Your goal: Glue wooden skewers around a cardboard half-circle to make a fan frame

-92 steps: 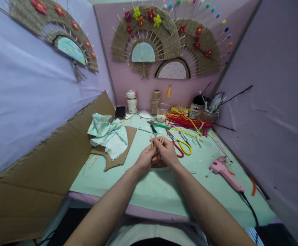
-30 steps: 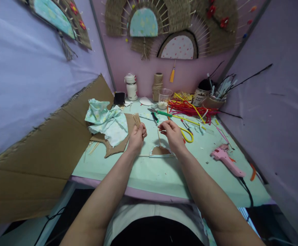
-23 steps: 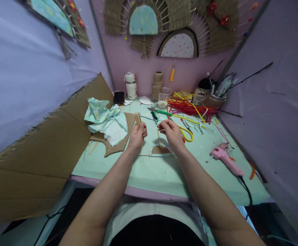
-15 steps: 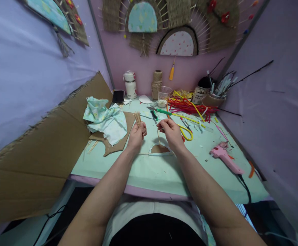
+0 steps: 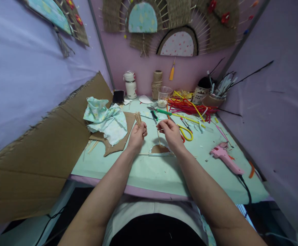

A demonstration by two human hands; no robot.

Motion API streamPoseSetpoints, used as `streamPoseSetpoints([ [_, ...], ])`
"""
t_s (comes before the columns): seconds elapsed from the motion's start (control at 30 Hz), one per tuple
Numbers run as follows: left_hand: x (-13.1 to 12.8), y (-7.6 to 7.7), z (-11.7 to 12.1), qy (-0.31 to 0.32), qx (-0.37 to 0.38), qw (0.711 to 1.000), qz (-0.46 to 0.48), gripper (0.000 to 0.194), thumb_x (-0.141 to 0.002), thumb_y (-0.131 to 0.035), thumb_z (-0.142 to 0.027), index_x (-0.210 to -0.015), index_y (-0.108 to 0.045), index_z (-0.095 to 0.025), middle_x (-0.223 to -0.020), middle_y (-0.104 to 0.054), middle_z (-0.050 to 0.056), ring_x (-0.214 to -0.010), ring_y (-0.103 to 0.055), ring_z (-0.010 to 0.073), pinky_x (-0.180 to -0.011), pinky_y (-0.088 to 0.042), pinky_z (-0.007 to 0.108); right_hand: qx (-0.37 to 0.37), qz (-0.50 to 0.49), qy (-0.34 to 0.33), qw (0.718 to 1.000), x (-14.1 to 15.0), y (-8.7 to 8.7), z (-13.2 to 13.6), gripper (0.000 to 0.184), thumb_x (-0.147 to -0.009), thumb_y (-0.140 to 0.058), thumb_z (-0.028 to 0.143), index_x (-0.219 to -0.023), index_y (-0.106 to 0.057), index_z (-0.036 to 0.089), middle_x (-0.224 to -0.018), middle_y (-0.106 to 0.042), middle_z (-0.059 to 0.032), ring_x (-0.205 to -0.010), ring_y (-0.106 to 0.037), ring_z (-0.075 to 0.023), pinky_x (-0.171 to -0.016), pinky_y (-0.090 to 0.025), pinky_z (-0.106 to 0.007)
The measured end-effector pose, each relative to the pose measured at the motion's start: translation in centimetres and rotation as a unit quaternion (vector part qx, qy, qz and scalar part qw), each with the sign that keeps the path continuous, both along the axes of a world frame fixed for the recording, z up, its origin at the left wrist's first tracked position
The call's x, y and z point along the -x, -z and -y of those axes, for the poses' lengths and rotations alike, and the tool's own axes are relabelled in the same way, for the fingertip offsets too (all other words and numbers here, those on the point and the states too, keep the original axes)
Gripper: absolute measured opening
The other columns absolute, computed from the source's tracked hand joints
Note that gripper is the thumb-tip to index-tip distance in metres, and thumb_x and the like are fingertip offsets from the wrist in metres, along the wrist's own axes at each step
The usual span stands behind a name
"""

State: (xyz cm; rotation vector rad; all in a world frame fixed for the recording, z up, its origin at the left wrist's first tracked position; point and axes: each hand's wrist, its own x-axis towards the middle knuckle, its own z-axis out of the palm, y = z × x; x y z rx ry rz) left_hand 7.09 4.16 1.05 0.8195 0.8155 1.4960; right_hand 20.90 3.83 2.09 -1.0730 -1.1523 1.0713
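My left hand [image 5: 138, 134] is closed around a bundle of thin wooden sticks [image 5: 138, 118], their ends fanning out above the fist. To its right, my right hand [image 5: 169, 131] has thumb and fingers pinched together; what lies between the fingertips is too small to make out. Just below those fingertips a single thin stick [image 5: 159, 138] runs down to a brown cardboard half-circle [image 5: 160, 149] with a pale fabric edge. Another thin stick lies level along the half-circle's straight side and sticks out past it. My right forearm partly covers that side.
Left are crumpled floral cloth [image 5: 105, 118], cut cardboard [image 5: 118, 138] and a tall cardboard sheet [image 5: 43, 147]. Behind the hands lie green-handled pliers [image 5: 164, 111], yellow-handled scissors [image 5: 187, 134] and red pipe cleaners [image 5: 192, 106]. A pink glue gun [image 5: 227, 159] lies right, its cord hanging off the edge.
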Motion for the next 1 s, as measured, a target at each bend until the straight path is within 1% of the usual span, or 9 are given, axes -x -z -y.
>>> streamPoseSetpoints([
  [0.33,0.0,0.1,0.1,0.011,-0.019,1.000,-0.007,0.028,-0.092,-0.064,-0.039,-0.080,-0.053,-0.017,-0.055,-0.029,-0.009,-0.047,-0.026,0.0056,-0.047,-0.025,0.015,-0.005,-0.012,0.003,1.000,-0.1,0.2,-0.1,0.022,-0.080,-0.062,0.044,-0.076,-0.061,0.022,-0.078,-0.067,-0.0002,-0.073,-0.059,-0.0141,-0.071,-0.047,-0.028],
  [0.4,0.0,0.0,0.2,0.010,-0.006,0.999,-0.042,0.028,-0.095,-0.060,-0.039,-0.080,-0.050,-0.017,-0.055,-0.028,-0.010,-0.047,-0.026,0.0058,-0.048,-0.025,0.015,-0.007,-0.012,0.003,1.000,0.0,0.3,-0.2,0.022,-0.080,-0.062,0.044,-0.076,-0.061,0.022,-0.077,-0.067,0.0000,-0.073,-0.059,-0.0140,-0.071,-0.047,-0.028],
  [0.47,0.1,0.0,0.2,0.015,0.026,0.989,-0.148,0.027,-0.099,-0.049,-0.039,-0.080,-0.044,-0.019,-0.055,-0.026,-0.010,-0.046,-0.027,0.0064,-0.048,-0.027,0.015,-0.009,-0.008,0.002,1.000,0.1,0.4,-0.2,0.023,-0.080,-0.062,0.045,-0.076,-0.061,0.022,-0.077,-0.067,0.0000,-0.073,-0.059,-0.0141,-0.070,-0.047,-0.028],
  [0.57,0.7,0.2,0.0,0.042,0.074,0.936,-0.341,0.025,-0.102,-0.035,-0.035,-0.080,-0.038,-0.022,-0.057,-0.030,-0.010,-0.044,-0.031,0.0078,-0.049,-0.031,0.017,-0.008,0.001,0.001,1.000,0.1,0.3,-0.1,0.024,-0.080,-0.062,0.046,-0.076,-0.061,0.022,-0.078,-0.068,-0.0003,-0.074,-0.059,-0.0146,-0.071,-0.047,-0.028],
  [0.67,2.0,0.3,-0.7,0.066,0.084,0.884,-0.455,0.022,-0.098,-0.040,-0.027,-0.077,-0.042,-0.021,-0.059,-0.042,-0.006,-0.047,-0.039,0.0099,-0.049,-0.033,0.019,-0.008,0.002,0.004,1.000,0.1,0.1,0.0,0.023,-0.081,-0.062,0.045,-0.076,-0.061,0.022,-0.079,-0.068,-0.0006,-0.074,-0.059,-0.0150,-0.072,-0.047,-0.029],
  [0.73,3.0,0.1,-1.4,0.064,0.079,0.839,-0.535,0.019,-0.093,-0.049,-0.023,-0.074,-0.046,-0.020,-0.064,-0.051,-0.001,-0.058,-0.049,0.0129,-0.055,-0.037,0.021,-0.013,0.000,0.006,1.000,0.1,0.0,0.1,0.022,-0.081,-0.061,0.044,-0.076,-0.061,0.022,-0.079,-0.068,-0.0005,-0.074,-0.059,-0.0151,-0.072,-0.047,-0.029],
  [0.8,3.7,-0.2,-2.1,0.053,0.075,0.785,-0.612,0.015,-0.090,-0.054,-0.018,-0.075,-0.050,-0.019,-0.075,-0.060,0.005,-0.074,-0.058,0.0179,-0.065,-0.042,0.025,-0.023,0.002,0.006,1.000,0.1,-0.1,0.1,0.022,-0.082,-0.061,0.044,-0.076,-0.061,0.023,-0.079,-0.067,-0.0004,-0.074,-0.059,-0.0153,-0.073,-0.047,-0.029],
  [0.9,3.8,-0.7,-2.7,0.041,0.080,0.704,-0.705,0.009,-0.090,-0.049,-0.011,-0.086,-0.055,-0.016,-0.094,-0.066,0.016,-0.095,-0.063,0.0261,-0.080,-0.045,0.032,-0.038,0.012,0.009,0.999,0.1,0.0,0.1,0.021,-0.082,-0.060,0.043,-0.076,-0.061,0.023,-0.078,-0.067,-0.0003,-0.074,-0.059,-0.0157,-0.074,-0.047,-0.030],
  [1.0,3.0,-1.0,-2.8,0.039,0.078,0.635,-0.768,0.020,-0.091,-0.042,-0.006,-0.100,-0.058,-0.012,-0.109,-0.065,0.023,-0.107,-0.063,0.0295,-0.089,-0.045,0.036,-0.049,0.016,0.010,0.999,0.1,0.0,0.1,0.022,-0.083,-0.060,0.043,-0.076,-0.061,0.023,-0.077,-0.067,-0.0002,-0.075,-0.060,-0.0161,-0.074,-0.047,-0.030],
])
